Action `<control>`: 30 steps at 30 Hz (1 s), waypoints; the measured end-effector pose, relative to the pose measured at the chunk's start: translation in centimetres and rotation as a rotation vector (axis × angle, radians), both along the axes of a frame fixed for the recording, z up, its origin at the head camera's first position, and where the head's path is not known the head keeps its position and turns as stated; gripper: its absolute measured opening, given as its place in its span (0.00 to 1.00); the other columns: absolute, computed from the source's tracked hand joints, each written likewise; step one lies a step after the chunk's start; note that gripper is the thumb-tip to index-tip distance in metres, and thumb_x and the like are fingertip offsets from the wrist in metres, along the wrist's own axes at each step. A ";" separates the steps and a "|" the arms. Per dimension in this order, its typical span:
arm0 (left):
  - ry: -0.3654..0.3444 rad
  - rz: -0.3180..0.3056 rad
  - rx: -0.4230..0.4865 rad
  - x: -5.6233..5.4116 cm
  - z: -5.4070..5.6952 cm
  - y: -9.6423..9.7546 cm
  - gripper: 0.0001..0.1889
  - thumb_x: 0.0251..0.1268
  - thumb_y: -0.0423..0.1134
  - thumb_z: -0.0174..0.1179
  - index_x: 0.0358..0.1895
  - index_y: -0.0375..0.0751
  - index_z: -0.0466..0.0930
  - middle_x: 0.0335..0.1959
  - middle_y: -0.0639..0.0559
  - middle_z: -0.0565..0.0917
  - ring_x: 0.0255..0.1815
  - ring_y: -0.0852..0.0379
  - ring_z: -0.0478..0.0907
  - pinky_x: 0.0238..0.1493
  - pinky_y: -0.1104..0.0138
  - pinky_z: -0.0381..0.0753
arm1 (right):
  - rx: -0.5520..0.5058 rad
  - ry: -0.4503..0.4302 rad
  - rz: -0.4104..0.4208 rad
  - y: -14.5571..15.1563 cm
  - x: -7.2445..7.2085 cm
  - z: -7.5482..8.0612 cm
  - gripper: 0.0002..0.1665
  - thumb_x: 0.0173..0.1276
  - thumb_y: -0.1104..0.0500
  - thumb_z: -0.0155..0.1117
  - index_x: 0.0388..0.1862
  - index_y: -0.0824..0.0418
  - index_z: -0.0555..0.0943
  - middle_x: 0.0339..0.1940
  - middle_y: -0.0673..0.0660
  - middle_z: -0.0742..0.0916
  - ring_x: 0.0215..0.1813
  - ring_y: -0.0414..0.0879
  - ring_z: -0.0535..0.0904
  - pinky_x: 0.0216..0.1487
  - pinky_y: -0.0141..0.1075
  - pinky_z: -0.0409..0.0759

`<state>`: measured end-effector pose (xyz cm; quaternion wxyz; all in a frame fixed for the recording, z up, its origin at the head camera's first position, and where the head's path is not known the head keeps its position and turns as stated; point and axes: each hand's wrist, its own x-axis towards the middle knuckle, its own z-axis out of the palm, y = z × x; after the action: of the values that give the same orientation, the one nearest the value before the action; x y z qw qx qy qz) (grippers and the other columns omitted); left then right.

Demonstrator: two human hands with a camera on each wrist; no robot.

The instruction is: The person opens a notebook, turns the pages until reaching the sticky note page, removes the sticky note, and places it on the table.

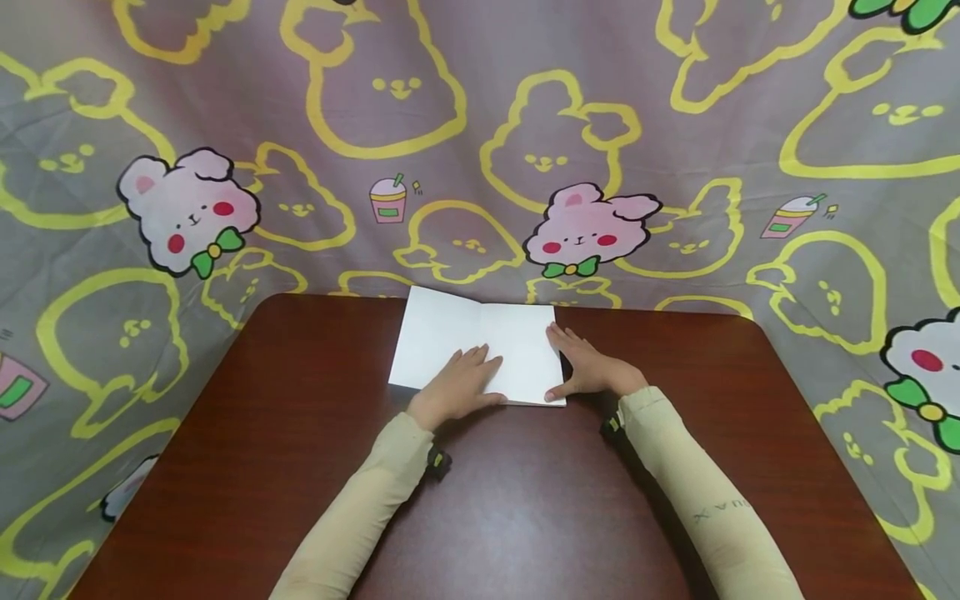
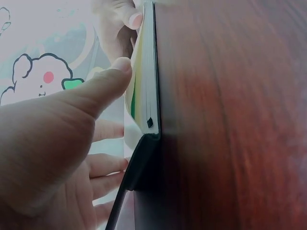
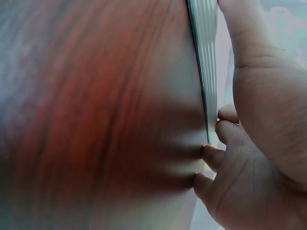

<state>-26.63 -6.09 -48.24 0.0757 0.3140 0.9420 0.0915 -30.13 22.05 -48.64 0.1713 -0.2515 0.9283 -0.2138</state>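
A notebook with blank white pages point(image 1: 438, 333) and a dark hard cover point(image 2: 125, 167) lies open near the far edge of the table. My left hand point(image 1: 459, 385) rests on it by the middle fold, fingers extended over the pages and thumb along the near edge. In the left wrist view, a small black tip point(image 2: 150, 122) shows at the page block beside the spine. My right hand point(image 1: 588, 367) is at the notebook's right edge, fingers spread along the side and thumb on the near corner. The page edges point(image 3: 207, 52) show beside that thumb in the right wrist view.
The brown wooden table point(image 1: 480, 500) has rounded far corners. Behind it and along both sides hangs a grey curtain point(image 1: 465, 183) printed with yellow outlines and cartoon rabbits. Each wrist wears a small dark device point(image 1: 438, 461) below its pale sleeve.
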 end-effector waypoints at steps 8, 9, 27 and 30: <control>-0.011 -0.016 0.020 -0.1 0.0 -0.3 0.40 0.71 0.63 0.57 0.77 0.40 0.65 0.78 0.35 0.62 0.79 0.40 0.60 0.79 0.47 0.57 | -0.044 -0.030 0.005 0.6 0.0 -0.1 0.77 0.53 0.41 0.82 0.82 0.72 0.41 0.84 0.70 0.45 0.83 0.69 0.37 0.79 0.66 0.43; -0.010 -0.018 0.029 -0.1 0.0 -0.3 0.40 0.70 0.63 0.58 0.77 0.40 0.65 0.78 0.35 0.63 0.79 0.40 0.61 0.79 0.47 0.57 | -0.053 -0.031 0.004 0.7 0.1 -0.1 0.78 0.53 0.41 0.82 0.82 0.72 0.41 0.84 0.70 0.45 0.83 0.69 0.37 0.79 0.66 0.43; 0.224 -0.159 0.182 0.1 0.4 -1.6 0.26 0.68 0.52 0.66 0.61 0.38 0.81 0.69 0.38 0.77 0.69 0.44 0.76 0.72 0.55 0.70 | -0.089 -0.031 -0.003 0.9 -0.1 -0.3 0.79 0.49 0.42 0.84 0.83 0.70 0.42 0.85 0.67 0.46 0.85 0.64 0.38 0.80 0.62 0.45; 0.270 -0.185 0.198 0.2 0.4 -1.7 0.23 0.67 0.51 0.67 0.57 0.39 0.84 0.66 0.40 0.80 0.66 0.45 0.78 0.70 0.56 0.73 | -0.086 -0.027 -0.006 0.9 -0.1 -0.2 0.79 0.50 0.42 0.84 0.83 0.69 0.42 0.85 0.67 0.47 0.85 0.64 0.38 0.80 0.62 0.45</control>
<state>-26.44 -7.80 -47.85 -0.0742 0.4146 0.8971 0.1333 -30.23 22.91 -48.88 0.1719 -0.2528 0.9166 -0.2575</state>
